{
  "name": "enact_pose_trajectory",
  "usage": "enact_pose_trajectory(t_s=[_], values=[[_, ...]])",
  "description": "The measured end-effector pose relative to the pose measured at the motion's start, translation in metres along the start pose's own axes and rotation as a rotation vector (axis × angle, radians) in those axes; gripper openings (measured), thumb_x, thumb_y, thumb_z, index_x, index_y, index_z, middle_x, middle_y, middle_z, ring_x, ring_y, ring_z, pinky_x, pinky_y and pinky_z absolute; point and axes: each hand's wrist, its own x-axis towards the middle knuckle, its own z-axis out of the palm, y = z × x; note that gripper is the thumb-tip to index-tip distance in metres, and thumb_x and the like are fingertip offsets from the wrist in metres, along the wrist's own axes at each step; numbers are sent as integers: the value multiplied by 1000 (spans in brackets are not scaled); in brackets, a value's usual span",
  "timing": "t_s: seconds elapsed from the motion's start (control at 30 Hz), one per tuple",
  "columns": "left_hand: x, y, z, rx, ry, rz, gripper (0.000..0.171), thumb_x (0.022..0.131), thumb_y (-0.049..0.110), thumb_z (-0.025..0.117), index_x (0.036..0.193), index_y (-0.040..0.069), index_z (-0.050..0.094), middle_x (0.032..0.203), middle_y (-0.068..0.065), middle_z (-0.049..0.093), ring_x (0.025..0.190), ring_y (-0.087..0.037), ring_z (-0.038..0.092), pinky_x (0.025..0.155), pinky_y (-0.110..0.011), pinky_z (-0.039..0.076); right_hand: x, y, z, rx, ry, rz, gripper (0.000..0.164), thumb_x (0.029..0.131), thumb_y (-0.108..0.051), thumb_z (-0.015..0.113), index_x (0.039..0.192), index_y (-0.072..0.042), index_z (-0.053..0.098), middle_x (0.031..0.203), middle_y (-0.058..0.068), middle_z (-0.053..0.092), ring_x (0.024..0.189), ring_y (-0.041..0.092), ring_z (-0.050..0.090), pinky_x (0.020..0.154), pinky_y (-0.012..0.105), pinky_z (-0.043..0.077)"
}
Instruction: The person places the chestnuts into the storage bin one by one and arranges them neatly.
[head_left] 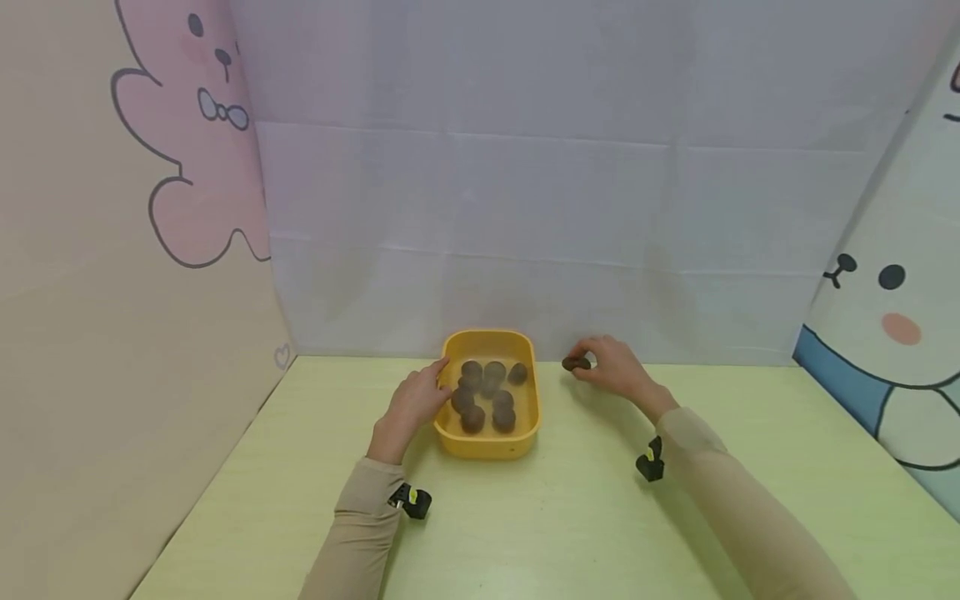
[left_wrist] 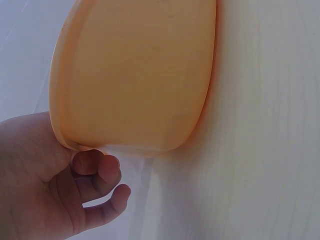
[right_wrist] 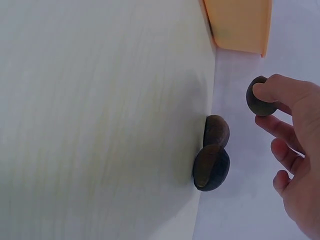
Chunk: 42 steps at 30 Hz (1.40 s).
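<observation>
A yellow plastic bin (head_left: 487, 448) stands on the table, holding several dark brown, roundish stone-like pieces (head_left: 504, 417). My left hand (head_left: 416, 398) grips its left rim; the left wrist view shows curled fingers against the bin's wall (left_wrist: 135, 75). To the right of the bin, my right hand (head_left: 611, 367) pinches one dark roundish piece (right_wrist: 260, 100) between thumb and fingers, off the table. Below that hand, in the right wrist view, two more dark pieces, one browner (right_wrist: 217, 131) and one darker (right_wrist: 212, 168), lie touching each other beside the back sheet.
A pale yellow-green table (head_left: 570, 517) extends to a white sheet (head_left: 480, 192) hung at the back. Side panels with cartoon animals, a pink one (head_left: 202, 167) on the left and a white one (head_left: 892, 333) on the right, enclose the space.
</observation>
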Motion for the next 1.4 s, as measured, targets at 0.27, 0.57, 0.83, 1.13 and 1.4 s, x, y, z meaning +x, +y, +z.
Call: enact_pose_trajectory(t_s=[0.27, 0.57, 0.83, 1.13, 1.4], values=[[-1, 0, -1, -13, -7, -6, 60, 94, 17, 55, 152, 12, 41, 66, -3, 46, 50, -13, 39, 47, -24, 33, 6, -15, -8, 12, 42, -26, 25, 81, -18, 77, 104, -9, 75, 103, 10, 72, 100, 37, 64, 90, 53, 47], [1, 0, 0, -14, -9, -4, 59, 95, 17, 56, 152, 11, 42, 67, -2, 46, 52, -13, 40, 48, -24, 34, 13, -33, -12, 34, 47, -69, 25, 82, -19, 77, 106, -10, 74, 104, 8, 71, 102, 35, 63, 90, 50, 48], [1, 0, -1, 4, -18, -4, 59, 95, 17, 56, 152, 11, 42, 69, -3, 48, 55, -15, 42, 50, -25, 35, 22, -54, -9, 51, 48, -109, 24, 84, -21, 74, 106, -12, 75, 102, 5, 71, 101, 32, 64, 93, 49, 48], [0, 0, -1, -4, -9, 2, 59, 94, 17, 54, 151, 8, 43, 71, -4, 49, 54, -15, 42, 50, -25, 35, 34, -71, 4, 3, 28, -187, 23, 82, -24, 78, 102, -14, 75, 97, 1, 72, 97, 26, 65, 90, 45, 49], [1, -1, 0, 2, 2, 8, 59, 93, 18, 56, 151, 10, 44, 72, -6, 52, 57, -17, 45, 51, -27, 35, 39, -81, 9, -20, -72, -184, 22, 83, -24, 76, 103, -15, 77, 98, 2, 71, 99, 30, 63, 89, 44, 47]])
